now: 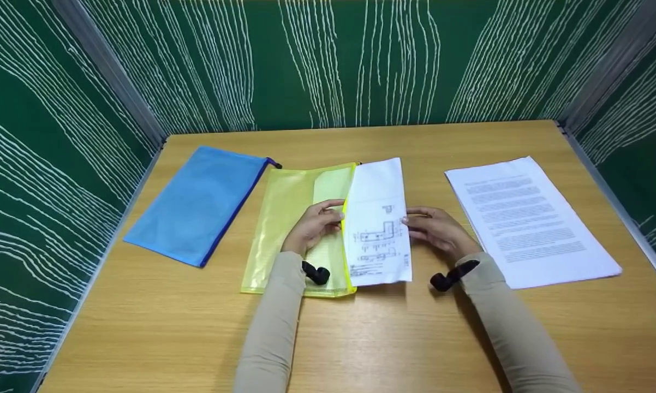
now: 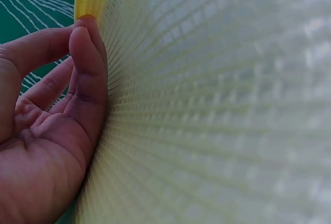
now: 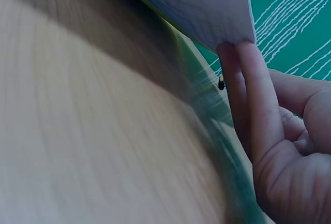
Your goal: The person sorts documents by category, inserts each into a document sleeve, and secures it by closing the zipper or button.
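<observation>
Some white paper (image 1: 379,229), printed with small drawings, sits halfway across the mouth of a yellow mesh pouch (image 1: 276,218) in the middle of the bench (image 1: 371,338). I can't make out whether it is one sheet or several. Its left part shows pale through the pouch, while the printed right part lies outside, past the bright yellow edge.

The left hand (image 1: 314,225) has a narrow grip, thumb and fingers pinching that edge at the pouch's opening. The right hand (image 1: 436,232) pinches the outer right edge of the paper, thumb against fingers, its grip just as narrow. Both wrists wear black straps below the hands, at the cuffs of the beige sleeves (image 1: 270,327).

By my reckoning, this is the middle of the job: part of the paper is within the pouch, and a good strip is not. From this moment alone I can't say whether it is going in or coming out.

To the left lies a blue pouch (image 1: 197,202), flat and untouched, its dark edge facing right. To the right, a stack of printed pages (image 1: 530,218) lies apart, also untouched. Green walls (image 1: 350,65) with white wavy lines rise beyond.
</observation>
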Available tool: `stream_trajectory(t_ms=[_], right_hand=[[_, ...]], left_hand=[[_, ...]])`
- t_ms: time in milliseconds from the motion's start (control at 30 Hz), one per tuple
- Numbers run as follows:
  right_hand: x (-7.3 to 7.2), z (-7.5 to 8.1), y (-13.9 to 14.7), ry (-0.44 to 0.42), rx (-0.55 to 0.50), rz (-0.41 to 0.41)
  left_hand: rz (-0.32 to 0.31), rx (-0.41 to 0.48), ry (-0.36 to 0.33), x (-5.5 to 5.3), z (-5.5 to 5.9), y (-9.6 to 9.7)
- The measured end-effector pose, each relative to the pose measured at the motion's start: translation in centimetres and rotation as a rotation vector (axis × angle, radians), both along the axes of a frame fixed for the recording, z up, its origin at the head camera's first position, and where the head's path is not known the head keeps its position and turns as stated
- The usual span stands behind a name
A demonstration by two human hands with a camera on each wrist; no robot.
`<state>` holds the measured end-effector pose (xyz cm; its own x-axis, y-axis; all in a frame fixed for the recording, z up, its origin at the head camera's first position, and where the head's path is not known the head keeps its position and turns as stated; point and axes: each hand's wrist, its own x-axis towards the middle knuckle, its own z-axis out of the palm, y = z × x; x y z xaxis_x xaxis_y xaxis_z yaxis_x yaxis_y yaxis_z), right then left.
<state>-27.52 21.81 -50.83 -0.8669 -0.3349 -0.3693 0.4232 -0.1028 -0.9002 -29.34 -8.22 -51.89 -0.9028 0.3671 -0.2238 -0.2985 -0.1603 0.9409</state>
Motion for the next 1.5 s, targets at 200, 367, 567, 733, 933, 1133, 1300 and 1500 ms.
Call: stream_trajectory(t_ms=[200, 367, 567, 733, 933, 1133, 1300, 1500], right_hand=[[0.1, 0.0, -0.5, 0.03, 0.06, 0.007], [0.0, 0.0, -0.9, 0.028, 0.068, 0.0], [-0.2, -0.3, -1.3, 0.017, 0.062, -0.016], [-0.2, -0.3, -1.8, 0.0, 0.063, -0.015], [-0.3, -0.2, -2.4, -0.02, 0.059, -0.015], [-0.2, -0.3, -3.0, 0.008, 0.096, 0.008], [-0.4, -0.3, -3.3, 0.022, 0.114, 0.013], [-0.7, -0.2, -3.7, 0.009, 0.129, 0.009]], left_hand=[[-0.001, 0.004, -0.009, 0.1, 0.0, 0.1], [-0.003, 0.012, -0.01, 0.1, 0.1, 0.1], [0.007, 0.022, -0.021, 0.2, 0.1, 0.1], [0.019, 0.044, -0.027, 0.2, 0.1, 0.3], [0.022, 0.059, -0.031, 0.2, 0.1, 0.3], [0.009, 0.058, -0.028, 0.2, 0.1, 0.3], [0.008, 0.063, -0.022, 0.3, 0.2, 0.3], [0.014, 0.055, -0.024, 0.2, 0.2, 0.3]])
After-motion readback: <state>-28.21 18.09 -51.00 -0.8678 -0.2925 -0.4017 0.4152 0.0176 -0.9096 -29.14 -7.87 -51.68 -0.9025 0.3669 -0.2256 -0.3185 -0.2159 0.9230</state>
